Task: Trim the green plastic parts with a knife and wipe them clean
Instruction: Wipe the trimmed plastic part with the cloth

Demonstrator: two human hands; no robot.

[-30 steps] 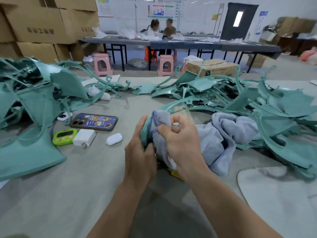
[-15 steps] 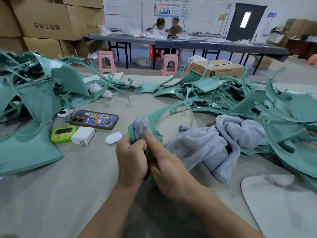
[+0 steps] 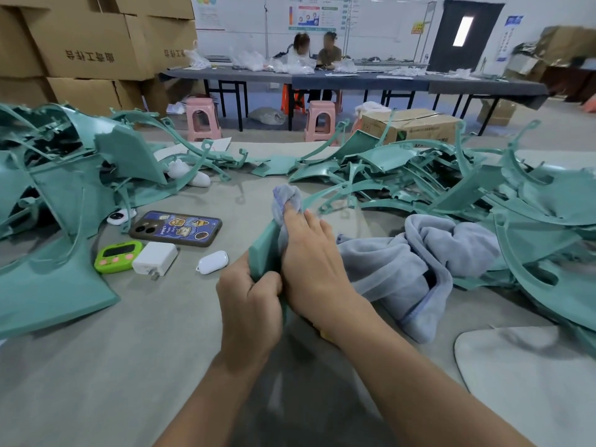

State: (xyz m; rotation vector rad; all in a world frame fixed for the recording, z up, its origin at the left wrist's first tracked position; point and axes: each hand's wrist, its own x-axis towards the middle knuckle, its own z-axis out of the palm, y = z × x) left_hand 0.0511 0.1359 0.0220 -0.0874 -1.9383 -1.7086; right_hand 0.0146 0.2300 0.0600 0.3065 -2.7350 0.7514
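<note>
My left hand (image 3: pixel 250 304) grips the near end of a curved green plastic part (image 3: pixel 263 250) that arcs away to the right over the table. My right hand (image 3: pixel 311 256) presses a fold of the grey-blue cloth (image 3: pixel 416 262) against the part, its fingers lying along the part toward the bunched cloth tip (image 3: pixel 285 196). The rest of the cloth lies heaped to the right. A sliver of yellow (image 3: pixel 324 333) shows under my right wrist; what it is cannot be told. No knife is in view.
Piles of green plastic parts lie at the left (image 3: pixel 61 195) and the right (image 3: pixel 483 195). A phone (image 3: pixel 175 228), green timer (image 3: pixel 117 255), white charger (image 3: pixel 154 258) and white earbud case (image 3: pixel 212 262) sit left of my hands. A pale mat (image 3: pixel 529 375) lies at the near right.
My right hand has slid the cloth up along the part, away from me. My left hand has kept its grip on the near end, and the part now stands more upright.
</note>
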